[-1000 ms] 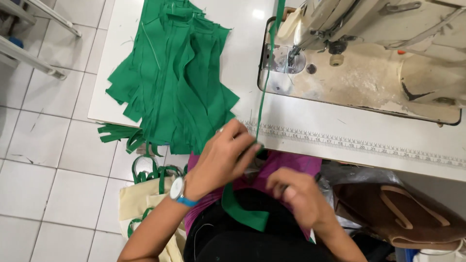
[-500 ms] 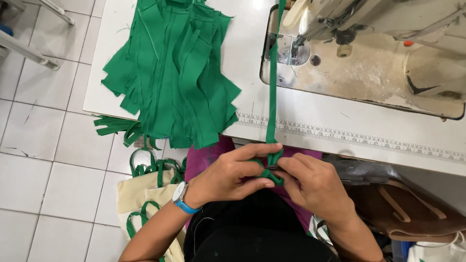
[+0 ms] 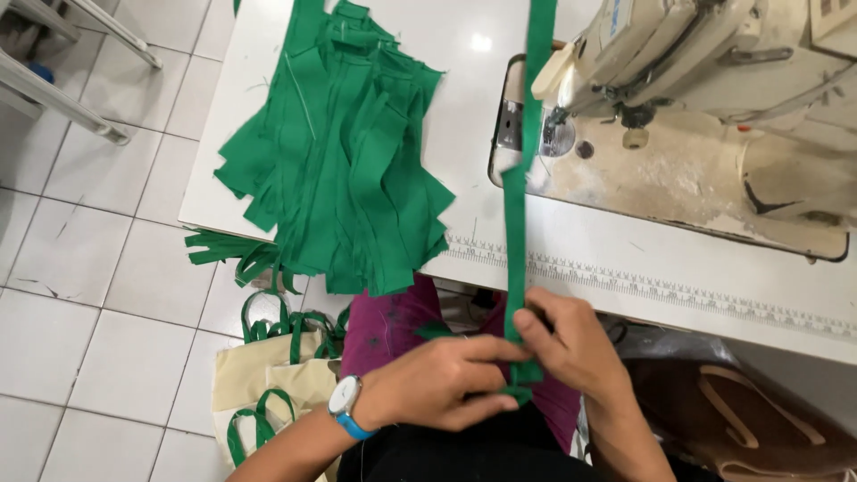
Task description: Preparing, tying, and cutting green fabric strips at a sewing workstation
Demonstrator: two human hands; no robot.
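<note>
A long narrow green fabric strip runs from the sewing machine down over the table's front edge to my lap. My left hand, with a white watch on a blue band, pinches the strip's lower end from the left. My right hand grips the same strip from the right, fingers closed around it just below the table edge. Both hands meet over my lap, touching each other at the strip.
A heap of cut green fabric strips lies on the white table at the left, some hanging over the edge. Cream bags with green handles lie on the tiled floor. A brown bag sits at the lower right.
My hands came together on the green strip and now hold it taut below the table edge. The view has shifted slightly, with the strip drawn straighter toward my lap.
</note>
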